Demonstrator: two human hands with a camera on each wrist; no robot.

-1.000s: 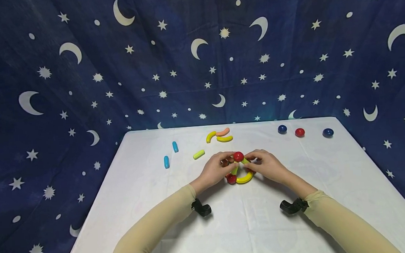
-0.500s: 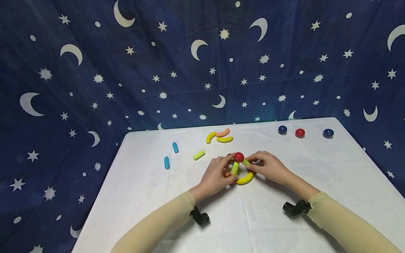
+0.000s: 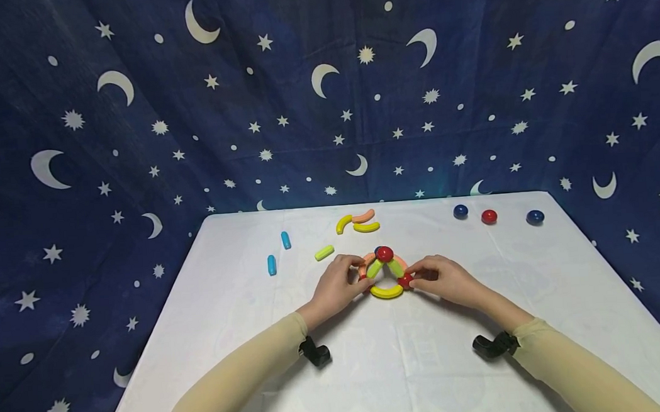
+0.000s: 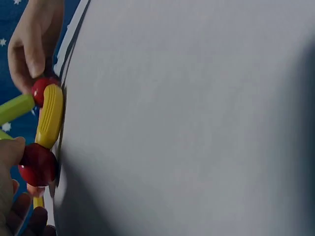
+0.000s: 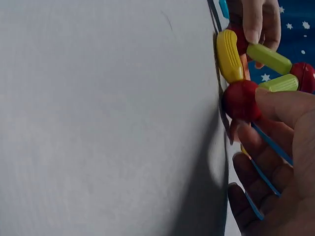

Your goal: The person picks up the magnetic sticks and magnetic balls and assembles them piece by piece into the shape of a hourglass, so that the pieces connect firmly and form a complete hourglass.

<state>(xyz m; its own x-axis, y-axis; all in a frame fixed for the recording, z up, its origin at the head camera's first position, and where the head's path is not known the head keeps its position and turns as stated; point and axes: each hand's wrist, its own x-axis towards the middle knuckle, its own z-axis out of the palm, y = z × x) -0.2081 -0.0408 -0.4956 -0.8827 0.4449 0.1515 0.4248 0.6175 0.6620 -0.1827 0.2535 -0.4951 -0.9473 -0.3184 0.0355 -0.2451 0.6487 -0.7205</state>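
Observation:
Between my hands stands a small toy frame of balls and rods. A red ball (image 3: 385,253) sits at its peak on two leaning green rods (image 3: 395,267). A curved yellow rod (image 3: 387,292) forms the front of its base, with curved orange rods (image 3: 367,260) behind and a partly hidden blue ball at the back. My left hand (image 3: 336,289) pinches the left red base ball (image 4: 38,164), thumb on top and fingers behind. My right hand (image 3: 447,281) holds the right red base ball (image 5: 242,101) between thumb and index finger, its other fingers spread loosely.
On the white table (image 3: 362,368) lie two blue rods (image 3: 272,265) and a green rod (image 3: 324,252) at left. Two yellow curved rods (image 3: 366,227) and an orange one (image 3: 363,216) lie behind. Blue balls (image 3: 535,217) and a red ball (image 3: 489,216) rest far right.
Both hands have slid down and apart, from the green rods near the top to the red base balls. The frame has turned and shifted slightly left, and its orange rods now show.

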